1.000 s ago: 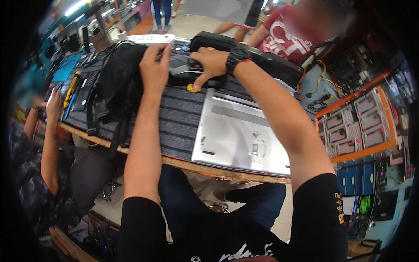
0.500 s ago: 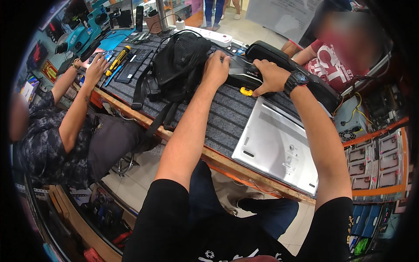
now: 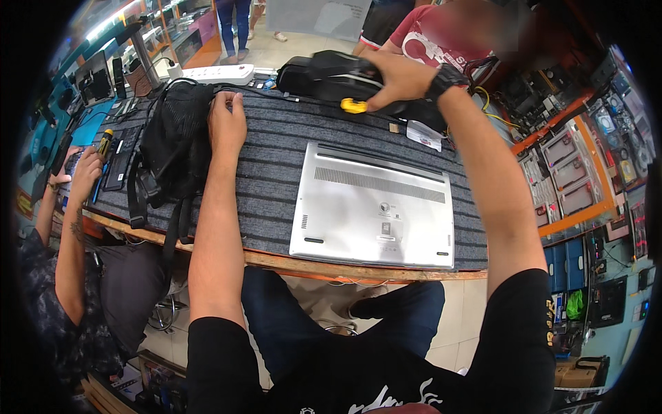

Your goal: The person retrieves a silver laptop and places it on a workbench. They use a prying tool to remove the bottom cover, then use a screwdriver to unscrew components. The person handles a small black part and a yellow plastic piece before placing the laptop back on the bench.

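My right hand is closed around a dark, motion-blurred case with a yellow piece at its near edge. It holds this over a long black case at the back of the bench. My left hand rests against the right side of a black backpack, its fingers curled; their tips and anything in them are hidden. Between my arms a silver laptop lies closed, underside up, near the front edge.
A white power strip runs along the back. At left, a co-worker's hands are by a yellow screwdriver and a black laptop battery. A person in a red shirt sits opposite. A small clear packet lies behind the laptop.
My right hand has lifted the dark case with the yellow piece toward the long black case. My left hand has let go of it and moved beside the backpack. The view has turned right.
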`<move>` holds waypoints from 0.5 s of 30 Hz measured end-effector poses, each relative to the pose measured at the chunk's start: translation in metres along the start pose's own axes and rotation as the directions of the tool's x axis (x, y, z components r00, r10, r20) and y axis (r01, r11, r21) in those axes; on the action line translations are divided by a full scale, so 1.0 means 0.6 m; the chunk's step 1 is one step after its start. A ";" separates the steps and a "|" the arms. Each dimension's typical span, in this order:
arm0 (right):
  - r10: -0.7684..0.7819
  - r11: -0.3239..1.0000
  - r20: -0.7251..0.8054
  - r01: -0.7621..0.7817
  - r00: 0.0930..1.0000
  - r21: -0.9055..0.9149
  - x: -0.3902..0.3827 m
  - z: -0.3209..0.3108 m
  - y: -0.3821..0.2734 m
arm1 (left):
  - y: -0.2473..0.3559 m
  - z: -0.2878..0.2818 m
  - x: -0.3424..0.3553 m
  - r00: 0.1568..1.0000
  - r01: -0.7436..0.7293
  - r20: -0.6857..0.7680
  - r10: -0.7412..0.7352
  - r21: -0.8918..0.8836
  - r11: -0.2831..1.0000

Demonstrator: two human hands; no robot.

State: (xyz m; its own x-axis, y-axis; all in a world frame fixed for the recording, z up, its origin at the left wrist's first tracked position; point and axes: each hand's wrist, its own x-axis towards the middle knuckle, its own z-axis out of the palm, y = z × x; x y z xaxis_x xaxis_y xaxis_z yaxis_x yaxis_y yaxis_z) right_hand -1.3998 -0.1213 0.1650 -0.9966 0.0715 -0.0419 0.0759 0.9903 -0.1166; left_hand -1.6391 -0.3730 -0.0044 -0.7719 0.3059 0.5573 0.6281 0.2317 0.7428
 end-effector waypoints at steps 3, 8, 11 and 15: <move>0.075 0.996 -0.026 -0.076 0.997 -0.041 -0.084 -0.026 0.081 | 0.016 0.010 -0.004 0.999 -0.039 0.023 0.039 0.003 0.999; 0.283 0.959 0.070 -0.282 0.957 -0.023 -0.142 -0.036 0.128 | 0.013 0.003 -0.008 0.994 -0.107 0.033 0.106 0.034 0.994; 0.349 0.935 0.091 -0.353 0.933 0.030 -0.164 -0.036 0.152 | 0.016 0.001 -0.005 0.994 -0.091 0.068 0.087 0.048 0.995; 0.413 0.908 0.116 -0.418 0.903 0.021 -0.171 -0.041 0.177 | 0.014 0.005 -0.005 0.991 -0.108 0.080 0.105 0.035 0.994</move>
State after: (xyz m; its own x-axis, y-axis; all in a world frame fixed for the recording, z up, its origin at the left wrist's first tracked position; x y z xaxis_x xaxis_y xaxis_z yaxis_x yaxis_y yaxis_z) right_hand -1.2904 -0.0204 0.1815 -0.8650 0.4597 -0.2011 0.4862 0.8670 -0.1094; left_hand -1.6310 -0.3694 -0.0008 -0.6914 0.4016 0.6006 0.7108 0.2293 0.6650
